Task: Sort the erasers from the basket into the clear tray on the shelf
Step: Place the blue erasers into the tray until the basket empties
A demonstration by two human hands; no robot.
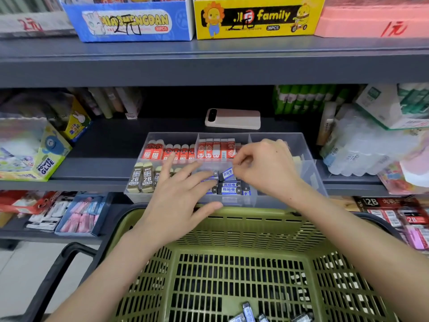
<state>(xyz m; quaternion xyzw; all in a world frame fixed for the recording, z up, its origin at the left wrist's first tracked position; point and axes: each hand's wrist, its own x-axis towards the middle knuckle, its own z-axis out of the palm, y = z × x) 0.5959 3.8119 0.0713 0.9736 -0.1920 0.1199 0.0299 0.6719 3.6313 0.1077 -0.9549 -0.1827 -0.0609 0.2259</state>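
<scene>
A clear divided tray (308,168) sits on the middle shelf. Its back compartments hold red erasers (170,152); the front left holds beige 2B erasers (141,178); the front middle holds blue-and-black erasers (231,188). My right hand (267,166) pinches one blue-and-black eraser (227,173) just above that front middle compartment. My left hand (178,201) lies flat with fingers spread over the tray's front edge, fingertips touching the blue erasers. The green basket (243,228) is below, with several blue-and-black erasers (248,313) at its bottom.
A phone (232,119) lies on the shelf behind the tray. Glue boxes (46,159) stand to the left and wrapped white packs (362,147) to the right. Display boxes (257,17) fill the shelf above. The basket's black handle (58,270) hangs at the left.
</scene>
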